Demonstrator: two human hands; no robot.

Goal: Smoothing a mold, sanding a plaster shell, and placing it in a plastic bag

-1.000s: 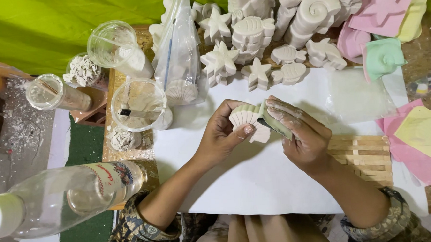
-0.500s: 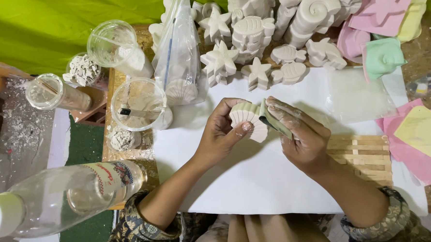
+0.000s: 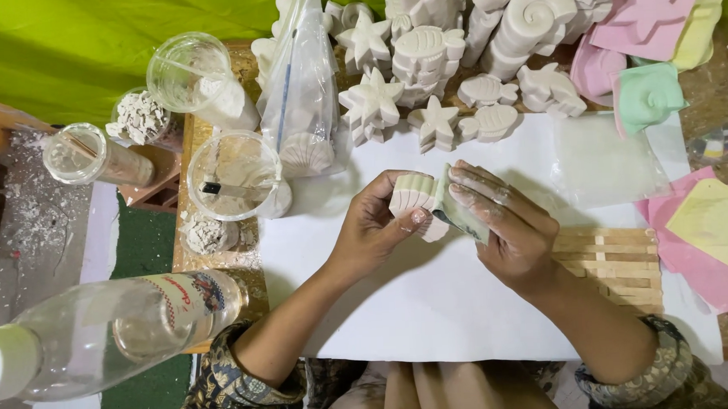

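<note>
Left hand (image 3: 375, 228) grips a white plaster shell (image 3: 414, 199), thumb on its front, fingers curled behind. Right hand (image 3: 500, 223) is closed on a small greenish-grey pad (image 3: 460, 212), pressed against the shell's right edge. Both are held just above the white paper sheet (image 3: 434, 308), mid-table. A wooden slat mat (image 3: 616, 259) lies just right of the right wrist, partly under the paper. Behind the hands sit rows of white plaster stars (image 3: 372, 106), shells and fish, some stacked. A clear plastic bag (image 3: 301, 84) with a shell cast inside stands up left of them. Plastic cups (image 3: 233, 176) with plaster residue sit further left. Pink, green and yellow moulds (image 3: 650, 94) sit far right. A clear bottle (image 3: 115, 322) lies near left.
</note>
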